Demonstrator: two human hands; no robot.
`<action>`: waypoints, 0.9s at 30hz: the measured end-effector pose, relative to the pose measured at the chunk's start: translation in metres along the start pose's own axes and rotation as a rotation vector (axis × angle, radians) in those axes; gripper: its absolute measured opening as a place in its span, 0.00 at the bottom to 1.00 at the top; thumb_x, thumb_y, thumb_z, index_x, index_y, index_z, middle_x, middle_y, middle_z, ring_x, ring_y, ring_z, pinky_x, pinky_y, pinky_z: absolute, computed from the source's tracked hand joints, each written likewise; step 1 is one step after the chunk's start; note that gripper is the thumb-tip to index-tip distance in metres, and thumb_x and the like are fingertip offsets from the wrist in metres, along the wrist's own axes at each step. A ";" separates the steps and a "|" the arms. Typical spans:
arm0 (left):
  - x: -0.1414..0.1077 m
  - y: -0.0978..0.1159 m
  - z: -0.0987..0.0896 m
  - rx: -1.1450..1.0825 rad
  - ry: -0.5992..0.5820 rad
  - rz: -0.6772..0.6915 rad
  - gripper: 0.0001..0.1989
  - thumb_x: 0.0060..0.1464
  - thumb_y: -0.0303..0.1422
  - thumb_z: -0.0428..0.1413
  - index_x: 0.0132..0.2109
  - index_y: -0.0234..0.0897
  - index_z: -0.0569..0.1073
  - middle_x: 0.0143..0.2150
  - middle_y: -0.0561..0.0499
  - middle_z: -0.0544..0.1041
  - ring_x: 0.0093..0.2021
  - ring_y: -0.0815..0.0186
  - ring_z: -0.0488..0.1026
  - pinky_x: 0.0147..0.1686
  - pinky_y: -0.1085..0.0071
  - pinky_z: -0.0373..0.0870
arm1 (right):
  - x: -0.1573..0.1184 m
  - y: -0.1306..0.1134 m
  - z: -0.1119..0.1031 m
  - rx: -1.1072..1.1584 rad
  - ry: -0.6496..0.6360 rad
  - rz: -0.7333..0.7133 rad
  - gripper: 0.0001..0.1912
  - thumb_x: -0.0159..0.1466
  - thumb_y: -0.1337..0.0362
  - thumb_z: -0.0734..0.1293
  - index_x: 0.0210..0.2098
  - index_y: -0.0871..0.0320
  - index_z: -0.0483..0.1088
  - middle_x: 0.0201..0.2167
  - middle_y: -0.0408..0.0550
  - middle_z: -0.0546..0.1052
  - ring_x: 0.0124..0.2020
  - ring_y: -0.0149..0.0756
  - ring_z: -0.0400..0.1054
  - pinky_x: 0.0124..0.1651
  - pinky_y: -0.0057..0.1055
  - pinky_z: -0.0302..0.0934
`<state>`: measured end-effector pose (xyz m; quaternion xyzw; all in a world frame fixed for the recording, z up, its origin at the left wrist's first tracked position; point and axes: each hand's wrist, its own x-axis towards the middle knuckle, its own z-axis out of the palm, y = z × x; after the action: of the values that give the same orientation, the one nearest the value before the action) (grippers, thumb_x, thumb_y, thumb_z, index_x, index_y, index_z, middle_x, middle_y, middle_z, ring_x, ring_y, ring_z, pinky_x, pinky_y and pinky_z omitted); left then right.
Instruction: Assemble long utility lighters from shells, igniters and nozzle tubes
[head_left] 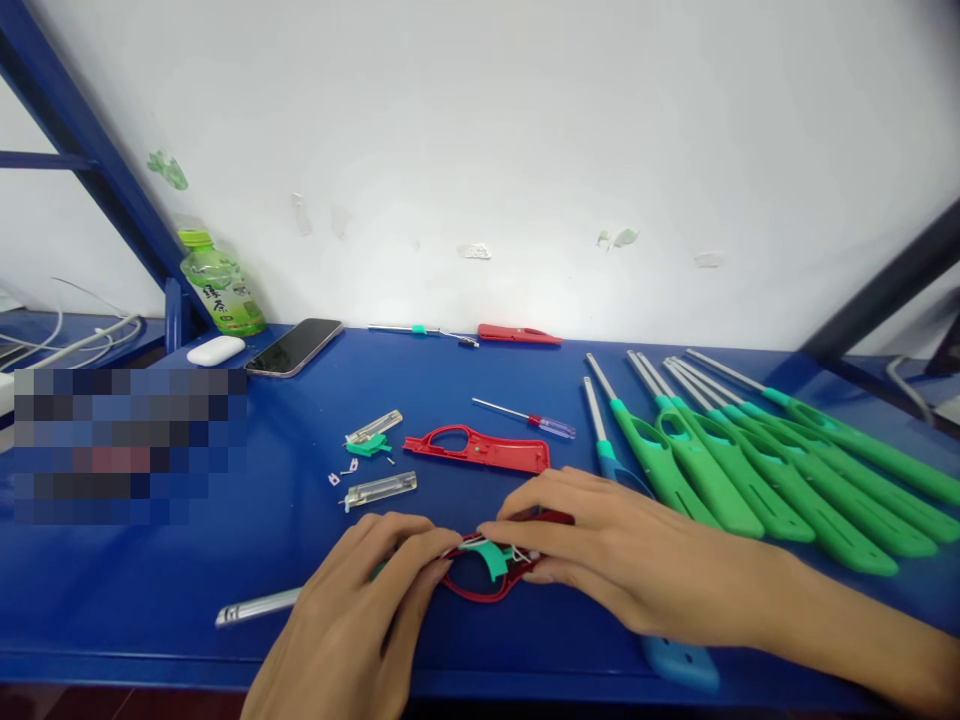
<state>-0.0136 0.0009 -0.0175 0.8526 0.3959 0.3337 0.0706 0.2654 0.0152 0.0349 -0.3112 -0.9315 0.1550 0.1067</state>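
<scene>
Fingers of the left hand [360,610] pinch a red lighter shell [480,598]; those of the right hand [630,550] grip its other side. It lies between them near the blue table's [150,570] front edge, long axis left to right, neither hand clearly nearer.

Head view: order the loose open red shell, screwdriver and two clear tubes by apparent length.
1. Red shell
2. Screwdriver
3. Front tube and rear tube, unranked: the front looks longer but lies nearer the camera.
</scene>
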 end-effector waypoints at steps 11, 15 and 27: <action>-0.002 -0.004 0.003 0.001 0.031 0.026 0.10 0.73 0.30 0.52 0.55 0.46 0.75 0.50 0.54 0.76 0.48 0.68 0.77 0.51 0.73 0.74 | 0.001 0.001 -0.002 0.033 0.005 -0.003 0.17 0.78 0.64 0.61 0.64 0.53 0.70 0.60 0.47 0.76 0.60 0.36 0.69 0.66 0.32 0.59; -0.001 -0.003 0.002 -0.004 0.030 0.027 0.09 0.73 0.30 0.52 0.54 0.46 0.74 0.49 0.54 0.76 0.48 0.68 0.77 0.51 0.73 0.75 | 0.002 0.001 -0.001 0.032 0.025 -0.004 0.16 0.78 0.64 0.61 0.62 0.55 0.72 0.59 0.47 0.76 0.60 0.35 0.69 0.67 0.30 0.58; -0.002 -0.001 0.001 -0.011 0.050 0.015 0.11 0.72 0.30 0.53 0.55 0.48 0.76 0.49 0.53 0.77 0.47 0.68 0.78 0.48 0.74 0.77 | 0.000 -0.001 -0.003 0.002 0.012 0.014 0.17 0.78 0.63 0.61 0.63 0.50 0.73 0.57 0.48 0.76 0.56 0.39 0.72 0.63 0.36 0.64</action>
<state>-0.0146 0.0000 -0.0203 0.8466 0.3891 0.3575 0.0632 0.2657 0.0152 0.0375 -0.3185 -0.9285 0.1550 0.1114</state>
